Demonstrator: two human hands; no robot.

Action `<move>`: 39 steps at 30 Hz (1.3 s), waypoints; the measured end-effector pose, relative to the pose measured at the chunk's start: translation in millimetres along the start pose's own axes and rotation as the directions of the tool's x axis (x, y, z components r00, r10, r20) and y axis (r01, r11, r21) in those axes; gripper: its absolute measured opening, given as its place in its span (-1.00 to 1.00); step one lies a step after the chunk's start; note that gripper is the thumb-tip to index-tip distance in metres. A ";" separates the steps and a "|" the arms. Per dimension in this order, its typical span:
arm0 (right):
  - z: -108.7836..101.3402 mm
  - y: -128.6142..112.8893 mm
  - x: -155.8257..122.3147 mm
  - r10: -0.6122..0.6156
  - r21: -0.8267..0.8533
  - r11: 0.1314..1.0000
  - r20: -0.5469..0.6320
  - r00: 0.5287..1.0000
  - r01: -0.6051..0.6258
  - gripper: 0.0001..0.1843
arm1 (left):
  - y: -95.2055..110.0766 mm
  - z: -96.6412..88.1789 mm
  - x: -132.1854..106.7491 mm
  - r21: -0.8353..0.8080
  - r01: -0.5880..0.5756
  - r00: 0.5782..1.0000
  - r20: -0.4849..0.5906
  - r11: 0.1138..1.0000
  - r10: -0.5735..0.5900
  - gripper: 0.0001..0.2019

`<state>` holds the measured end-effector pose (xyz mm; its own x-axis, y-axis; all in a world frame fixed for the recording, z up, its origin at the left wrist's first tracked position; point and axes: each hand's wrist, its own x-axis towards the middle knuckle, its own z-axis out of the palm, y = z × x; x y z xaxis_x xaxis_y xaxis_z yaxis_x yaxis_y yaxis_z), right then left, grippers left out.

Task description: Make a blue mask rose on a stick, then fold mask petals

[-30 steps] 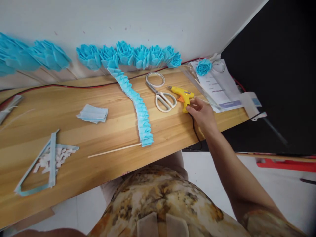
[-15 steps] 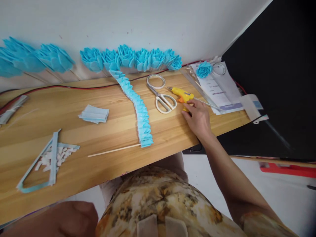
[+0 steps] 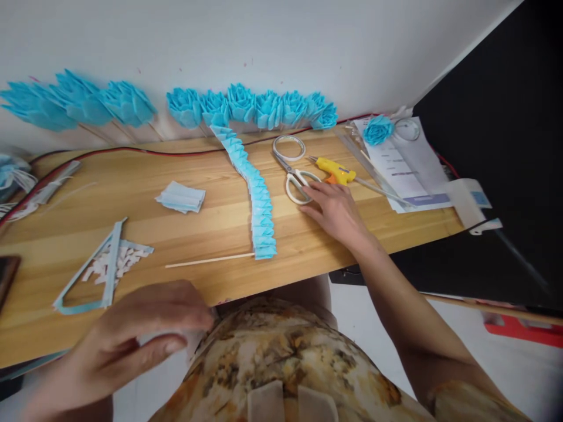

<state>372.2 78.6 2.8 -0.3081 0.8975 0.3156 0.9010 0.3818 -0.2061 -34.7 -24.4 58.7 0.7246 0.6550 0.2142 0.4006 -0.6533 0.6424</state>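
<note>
My right hand [image 3: 335,212] lies flat on the wooden table [image 3: 197,234], fingers stretched out, fingertips touching the white handles of the scissors [image 3: 298,180]. The yellow glue gun [image 3: 338,171] lies just beyond the hand, untouched. A long strip of folded blue paper [image 3: 259,199] runs down the table left of the scissors. My left hand [image 3: 132,340] hovers at the table's front edge, blurred, fingers curved over the thumb; whether anything is in it I cannot make out.
Blue paper flowers [image 3: 255,108] line the wall. A tape ring [image 3: 289,146], a thin wooden stick [image 3: 209,261], a folded blue stack [image 3: 181,197], a blue triangle frame with white scraps [image 3: 101,269], papers [image 3: 404,164] and a red cable [image 3: 132,152] lie on the table.
My right hand left the glue gun's grip and slid left onto the scissors' handles. My left hand rose into view at the front edge. The view shifted slightly.
</note>
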 end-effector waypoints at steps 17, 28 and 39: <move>-13.7 -48.4 4.2 -0.011 0.342 0.939 -0.068 0.998 0.034 -0.70 | -27.6 33.6 50.6 0.409 0.080 0.977 -0.212 0.909 0.009 -0.87; 6.4 -78.1 -34.4 -0.004 0.531 0.846 -0.092 0.996 0.052 -0.68 | -39.5 44.5 50.6 0.426 0.114 0.983 -0.178 0.898 -0.041 -0.83; 13.3 -73.0 -39.2 0.158 0.653 0.752 -0.046 0.986 -0.090 -0.77 | -42.3 45.4 53.6 0.414 0.154 0.983 -0.160 0.897 -0.095 -0.81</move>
<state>314.5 18.5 -6.9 -0.1472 0.9354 0.3216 0.5063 0.3506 -0.7879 12.6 21.0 9.6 0.5845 0.7662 0.2670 0.7031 -0.6425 0.3048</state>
